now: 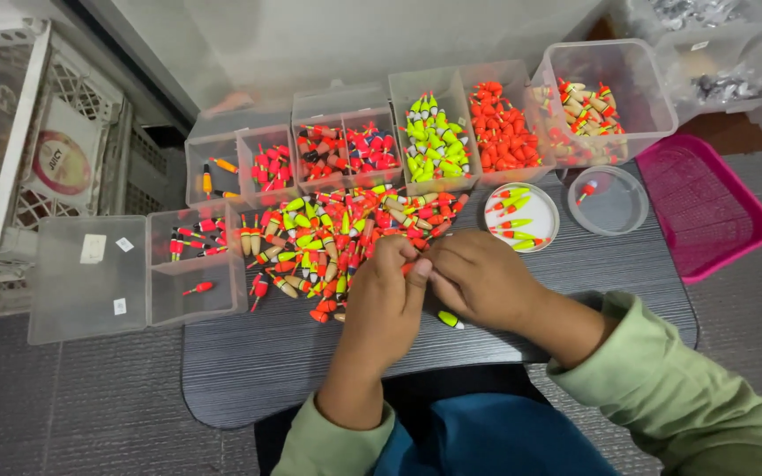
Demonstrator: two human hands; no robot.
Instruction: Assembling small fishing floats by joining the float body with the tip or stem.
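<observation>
At the far left a white slatted crate (11, 132) stands on the floor beside a small dark table (575, 264). Next comes a clear flat box (90, 278), its lid part bare and its two compartments holding only a few red floats. Behind it a row of clear boxes runs to the right: one with a couple of orange floats (212, 167), two with red and blue floats (346, 150), one packed with yellow-green floats (434, 141), one packed with orange floats (506, 128), and a larger tub (610, 84) with mixed ones along its side. In front of this row a loose heap of floats (328, 234), red, orange and yellow-green, lies spread on the table. The left hand (390, 295) rests at the near edge of that heap, fingers curled narrowly, and meets the right hand (478, 278) just beside it; between the fingertips of both a small red float (409, 267) is pinched, though which hand really bears it I cannot tell. A yellow-green float (450, 319) pokes out under the right hand. Beyond the hands sits a round white lid (522, 216) with several floats, then a clear round lid (608, 198) with one float. At the far right a pink tray (707, 207) overhangs the table's edge. Both sleeves are light green.
</observation>
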